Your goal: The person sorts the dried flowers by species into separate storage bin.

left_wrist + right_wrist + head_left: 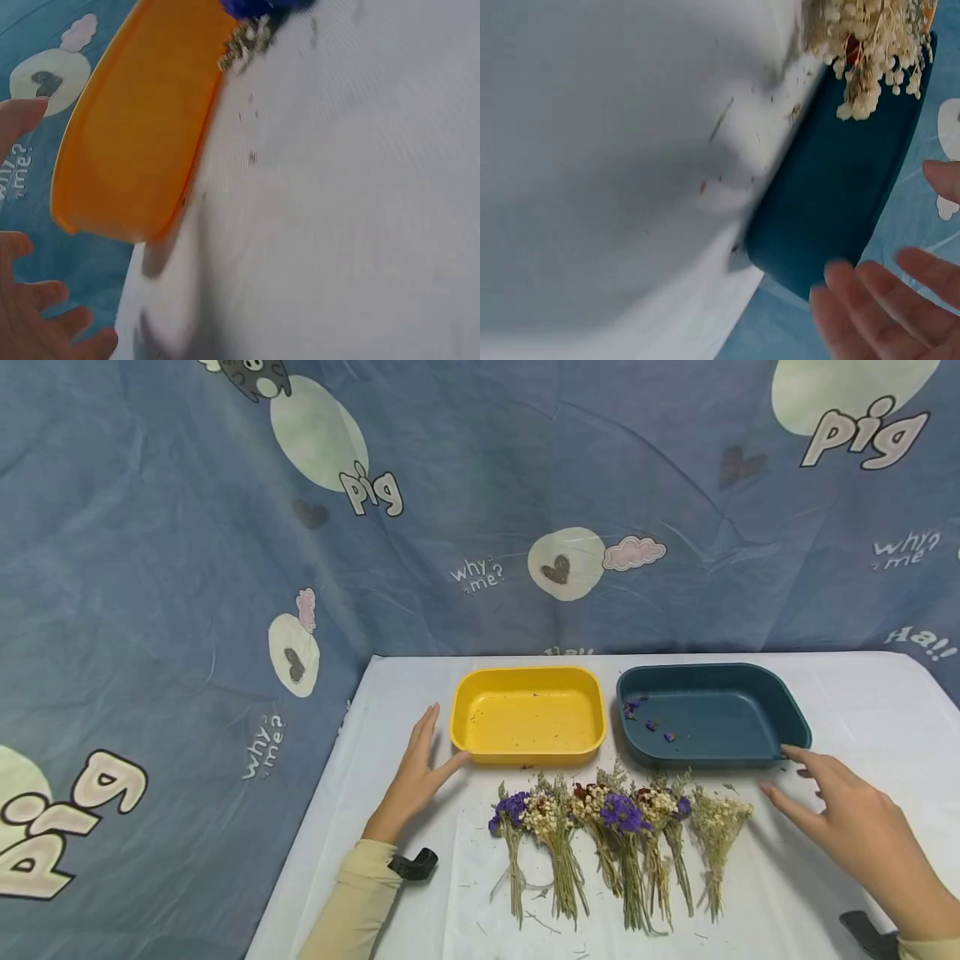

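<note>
My left hand (416,774) is beside the left end of a yellow tray (528,758), fingers extended and thumb pointing at the tray's front left corner. Whether the thumb touches the rim I cannot tell. By the front right corner of a dark teal tray (705,762) is my right hand (855,814), its fingers spread and loosely bent, holding nothing. A row of small dried flower bunches lies in front of both trays: a purple bunch (512,810), cream bunches (551,814), a larger purple bunch (622,814) and a pale yellowish bunch (718,822) at the right.
Loose purple petals (652,725) lie inside the teal tray, and tiny crumbs dot the yellow one. Bits of stem (542,922) are scattered on the white tablecloth (480,893). A printed blue cloth (480,510) hangs behind the table and along its left side.
</note>
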Tool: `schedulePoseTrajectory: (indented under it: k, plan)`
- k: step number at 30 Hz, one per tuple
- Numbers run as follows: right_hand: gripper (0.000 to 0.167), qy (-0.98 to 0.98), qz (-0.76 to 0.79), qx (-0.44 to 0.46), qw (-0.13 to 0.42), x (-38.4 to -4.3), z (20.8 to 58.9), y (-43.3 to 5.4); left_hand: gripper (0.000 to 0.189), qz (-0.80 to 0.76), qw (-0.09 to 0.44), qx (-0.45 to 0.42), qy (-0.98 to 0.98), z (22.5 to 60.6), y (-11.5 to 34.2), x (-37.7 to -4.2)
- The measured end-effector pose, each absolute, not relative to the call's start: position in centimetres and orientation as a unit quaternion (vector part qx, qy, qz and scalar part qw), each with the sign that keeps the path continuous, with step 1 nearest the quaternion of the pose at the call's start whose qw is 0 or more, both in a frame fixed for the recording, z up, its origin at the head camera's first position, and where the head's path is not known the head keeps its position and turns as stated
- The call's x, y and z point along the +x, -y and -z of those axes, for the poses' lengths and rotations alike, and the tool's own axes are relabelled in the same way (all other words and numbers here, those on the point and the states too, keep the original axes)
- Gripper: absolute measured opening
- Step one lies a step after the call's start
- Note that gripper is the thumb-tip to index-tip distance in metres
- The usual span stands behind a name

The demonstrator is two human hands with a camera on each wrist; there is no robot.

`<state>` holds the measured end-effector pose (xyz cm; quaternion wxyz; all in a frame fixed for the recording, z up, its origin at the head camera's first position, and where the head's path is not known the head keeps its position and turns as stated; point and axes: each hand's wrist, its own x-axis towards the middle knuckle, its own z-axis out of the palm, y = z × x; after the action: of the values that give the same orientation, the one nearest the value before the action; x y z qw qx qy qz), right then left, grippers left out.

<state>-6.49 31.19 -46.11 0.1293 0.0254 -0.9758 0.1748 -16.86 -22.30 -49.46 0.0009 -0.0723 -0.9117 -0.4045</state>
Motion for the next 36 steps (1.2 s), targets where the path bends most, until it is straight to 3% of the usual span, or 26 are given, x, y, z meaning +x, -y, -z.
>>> schedulePoseTrajectory:
  k: [5,8,15,22,36]
  plan:
    - [0.039,0.970,-0.202,0.017,0.136,-5.5,46.4,-30.9,0.096,0.507,-0.008,-0.070,0.859,50.2,21.4,-17.8]
    - [0.038,0.971,-0.209,0.008,0.115,-4.9,46.8,-30.7,0.093,0.552,-0.012,-0.071,0.831,50.6,21.0,-18.1]
    - [0.049,0.972,-0.231,-0.018,-0.033,-4.2,47.3,-29.9,0.098,0.596,-0.029,-0.075,0.799,51.3,20.4,-18.6]
    - [0.043,0.961,-0.264,-0.032,-0.075,-3.7,47.7,-29.0,0.096,0.622,-0.026,-0.079,0.779,52.0,20.3,-18.9]
    - [0.028,0.953,-0.297,-0.006,-0.061,-3.6,49.0,-26.8,0.094,0.633,-0.025,-0.092,0.768,52.5,20.6,-19.2]
